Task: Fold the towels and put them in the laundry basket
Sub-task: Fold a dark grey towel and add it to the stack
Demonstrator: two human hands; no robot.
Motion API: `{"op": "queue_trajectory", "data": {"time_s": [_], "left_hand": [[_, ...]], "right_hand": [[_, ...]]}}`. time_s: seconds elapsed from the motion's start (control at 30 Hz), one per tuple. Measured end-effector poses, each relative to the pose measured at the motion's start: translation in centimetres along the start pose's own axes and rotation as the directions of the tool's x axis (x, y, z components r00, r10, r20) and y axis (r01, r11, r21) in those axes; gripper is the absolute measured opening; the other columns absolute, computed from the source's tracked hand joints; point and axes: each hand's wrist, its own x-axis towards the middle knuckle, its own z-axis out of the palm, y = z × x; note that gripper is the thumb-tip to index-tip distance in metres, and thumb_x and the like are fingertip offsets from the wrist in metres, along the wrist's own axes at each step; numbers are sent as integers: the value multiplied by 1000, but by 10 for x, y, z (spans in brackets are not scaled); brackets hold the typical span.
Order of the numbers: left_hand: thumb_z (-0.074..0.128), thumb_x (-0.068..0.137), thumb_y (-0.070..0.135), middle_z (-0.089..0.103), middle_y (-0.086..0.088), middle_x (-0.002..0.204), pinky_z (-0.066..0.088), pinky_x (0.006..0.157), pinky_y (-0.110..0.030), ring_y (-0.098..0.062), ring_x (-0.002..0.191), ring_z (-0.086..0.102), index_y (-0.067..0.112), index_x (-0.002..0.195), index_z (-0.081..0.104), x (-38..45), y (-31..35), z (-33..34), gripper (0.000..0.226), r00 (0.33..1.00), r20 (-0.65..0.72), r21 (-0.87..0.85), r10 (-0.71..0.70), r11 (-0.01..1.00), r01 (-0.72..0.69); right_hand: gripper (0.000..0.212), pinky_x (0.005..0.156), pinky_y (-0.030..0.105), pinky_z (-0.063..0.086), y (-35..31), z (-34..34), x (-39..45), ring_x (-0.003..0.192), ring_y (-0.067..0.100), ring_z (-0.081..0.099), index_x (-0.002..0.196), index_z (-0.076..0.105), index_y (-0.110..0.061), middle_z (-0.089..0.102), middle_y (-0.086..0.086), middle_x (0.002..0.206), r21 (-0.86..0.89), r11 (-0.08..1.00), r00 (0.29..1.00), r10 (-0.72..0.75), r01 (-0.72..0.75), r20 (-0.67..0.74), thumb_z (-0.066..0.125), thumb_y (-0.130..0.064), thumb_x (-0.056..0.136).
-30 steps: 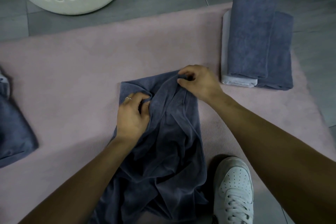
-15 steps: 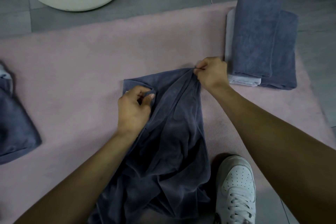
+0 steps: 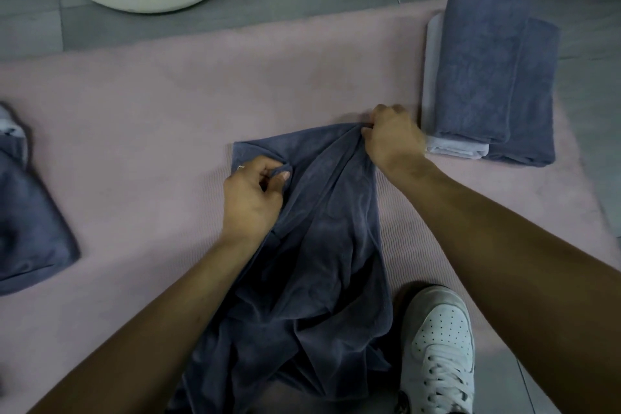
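Right now your right hand [image 3: 391, 141] pinches the dark towel [image 3: 316, 245] at its far corner, just beside the folded stack [image 3: 484, 77]; your left hand [image 3: 252, 198] grips a bunched fold nearer the opposite corner. The towel's length trails back toward you on the pink mat [image 3: 151, 131].
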Motion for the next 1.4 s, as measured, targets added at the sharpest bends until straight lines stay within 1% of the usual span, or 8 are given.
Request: {"op": "queue_trajectory", "data": {"time_s": [0.27, 0.5, 0.63, 0.8, 0.93, 1.1, 1.27, 1.4], "left_hand": [[68, 89, 15, 69, -1, 87, 54, 74, -28, -14, 78, 65, 11, 90, 69, 0, -3, 2, 4, 1000, -13, 40, -2, 999, 2], [69, 87, 13, 71, 0, 82, 56, 78, -34, -17, 79, 67, 17, 81, 69, 1, 2, -3, 7, 983, 16, -29, -183, 983, 184], [73, 83, 13, 68, 5, 73, 55, 77, -32, -14, 71, 63, 31, 67, 64, 2, 38, -34, 25, 979, -3, -8, -201, 979, 201], [70, 86, 15, 68, -1, 71, 44, 66, -19, -15, 67, 60, 21, 71, 67, -27, 101, -107, 16, 991, 3, 159, -136, 978, 134], [70, 86, 17, 68, 0, 76, 41, 69, -17, -14, 75, 62, 15, 80, 72, -58, 167, -181, 7, 989, -142, 166, -51, 983, 74], [70, 86, 20, 65, 5, 68, 46, 68, -25, -16, 67, 62, 20, 79, 70, -100, 248, -253, 8, 964, -264, 71, 19, 997, 0], [51, 98, 9, 59, -5, 70, 51, 49, -27, -9, 49, 59, 12, 88, 54, -153, 309, -277, 11, 845, -535, -405, 1, 877, -258], [52, 96, 3, 63, -14, 74, 54, 62, -37, -23, 59, 62, 20, 74, 54, -188, 294, -259, 27, 958, -280, -262, 68, 954, -144]], "right_hand": [[30, 78, 37, 41, -10, 4, -4, 110, 34, 53, 119, 48, -1, 47, 17, 125, 91, 995, 998, 44, -48, 49, 47, -20, 96], [12, 62, 33, 41, -13, -1, -29, 84, 28, 59, 102, 48, -4, 61, 14, 98, 261, 965, 999, 34, -28, -17, 46, -13, 96], [17, 72, 36, 57, -23, -41, -50, 84, 28, 66, 106, 57, -1, 66, 15, 99, 358, 933, 982, -95, 31, 163, 53, -12, 93], [15, 70, 34, 59, -55, -138, -94, 77, 28, 72, 100, 69, 4, 71, 19, 93, 289, 920, 840, -366, 264, 400, 64, -6, 89], [5, 61, 31, 59, -84, -225, -158, 66, 25, 72, 88, 70, -1, 71, 16, 80, 375, 852, 827, -483, 366, 287, 66, -4, 87], [21, 55, 34, 59, -103, -324, -241, 65, 29, 72, 72, 56, -10, 67, 16, 66, 489, 785, 892, -451, 380, 31, 59, -8, 93], [17, 44, 30, 52, -88, -349, -311, 58, 16, 70, 85, 51, -21, 66, 8, 82, 715, 497, 870, -250, 492, -425, 47, -16, 100], [20, 58, 48, 58, -55, -309, -324, 61, 26, 67, 79, 49, -24, 65, 12, 78, 599, 701, 922, -280, 388, -269, 45, -15, 96]]}}
